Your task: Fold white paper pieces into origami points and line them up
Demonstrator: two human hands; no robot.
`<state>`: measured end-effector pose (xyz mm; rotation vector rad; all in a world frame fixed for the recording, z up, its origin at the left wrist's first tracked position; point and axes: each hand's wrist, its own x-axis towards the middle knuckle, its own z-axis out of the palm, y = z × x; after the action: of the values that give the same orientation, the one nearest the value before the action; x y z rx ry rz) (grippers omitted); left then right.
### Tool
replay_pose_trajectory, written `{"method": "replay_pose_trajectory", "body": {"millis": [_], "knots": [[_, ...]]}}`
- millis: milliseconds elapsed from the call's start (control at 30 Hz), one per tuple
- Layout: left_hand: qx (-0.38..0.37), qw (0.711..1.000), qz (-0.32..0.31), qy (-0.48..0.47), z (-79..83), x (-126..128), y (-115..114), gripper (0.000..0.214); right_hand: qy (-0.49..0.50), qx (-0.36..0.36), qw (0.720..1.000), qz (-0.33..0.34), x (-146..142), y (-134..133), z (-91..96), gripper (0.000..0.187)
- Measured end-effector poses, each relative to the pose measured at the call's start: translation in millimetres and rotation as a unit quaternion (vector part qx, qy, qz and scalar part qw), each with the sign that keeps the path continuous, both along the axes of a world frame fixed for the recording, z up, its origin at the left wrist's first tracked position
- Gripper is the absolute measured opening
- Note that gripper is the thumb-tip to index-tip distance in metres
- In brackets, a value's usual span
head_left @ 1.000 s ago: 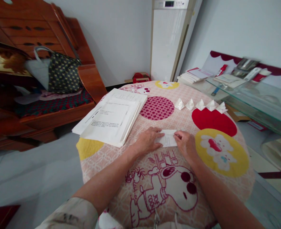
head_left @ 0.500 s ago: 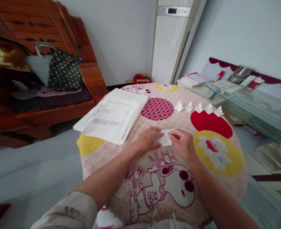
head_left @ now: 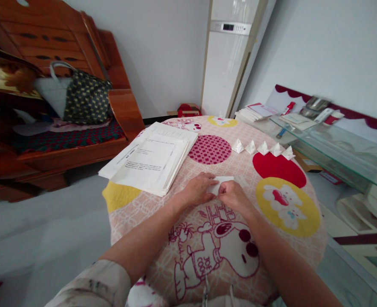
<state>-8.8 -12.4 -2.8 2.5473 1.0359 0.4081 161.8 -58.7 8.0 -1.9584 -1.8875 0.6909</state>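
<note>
A small piece of folded white paper (head_left: 225,179) lies on the tablecloth between my hands, partly hidden under the fingers. My left hand (head_left: 198,189) grips its left side, with the fingers bent over the edge and resting on it. Against its lower right part, my right hand (head_left: 234,197) is closed, thumb and index finger pinched on the paper. Beyond them, several pointed folded-paper pieces (head_left: 263,148) stand in a row toward the far right of the table. To the left lies a stack of printed sheets (head_left: 150,157).
The round table has a patterned tablecloth (head_left: 182,221). At the right is a glass-topped cabinet (head_left: 332,140) with papers and small items. A wooden bench (head_left: 124,106) with a dark patterned bag (head_left: 87,96) stands left; a tall white air conditioner (head_left: 223,64) stands behind.
My right hand has moved left and slightly toward me over the paper, covering more of it. The left hand stays at the paper's left side. The camera view has shifted slightly.
</note>
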Motion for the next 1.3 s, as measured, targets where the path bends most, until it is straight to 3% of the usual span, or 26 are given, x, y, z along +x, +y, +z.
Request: {"method": "replay_pose_trajectory", "body": {"millis": [300, 433, 533, 633, 833, 1000, 1300], "knots": [[0.009, 0.999, 0.005, 0.04, 0.1, 0.9, -0.3, 0.053, 0.006, -0.082, 0.995, -0.062, 45.4, -9.2, 9.9, 0.012], [0.007, 0.999, 0.004, 0.034, 1.2, 1.0, -0.7, 0.053, 0.016, -0.063, 0.994, -0.088, 59.9, -8.5, 18.6, 0.014], [0.007, 0.999, 0.003, 0.038, 2.4, 0.5, -0.5, 0.053, 0.142, -0.016, 0.988, -0.059, 50.2, -3.1, 18.2, 0.007], [0.005, 0.999, 0.002, 0.039, 2.4, -0.2, -0.5, 0.054, 0.221, -0.015, 0.975, -0.034, 30.7, 2.4, 7.7, 0.003], [0.027, 1.0, 0.006, 0.005, -4.2, 4.6, -2.4, 0.047, 0.201, 0.01, 0.979, 0.03, 16.2, 5.3, -17.1, 0.008], [0.016, 1.0, -0.005, 0.001, -6.9, -0.5, 1.0, 0.057, 0.187, 0.02, 0.981, 0.039, 18.8, 4.1, -17.3, 0.009], [-0.079, 0.993, -0.004, 0.083, 6.9, -25.2, 10.6, 0.076, 0.177, 0.016, 0.984, 0.029, 17.8, 3.4, -18.5, 0.009]]}}
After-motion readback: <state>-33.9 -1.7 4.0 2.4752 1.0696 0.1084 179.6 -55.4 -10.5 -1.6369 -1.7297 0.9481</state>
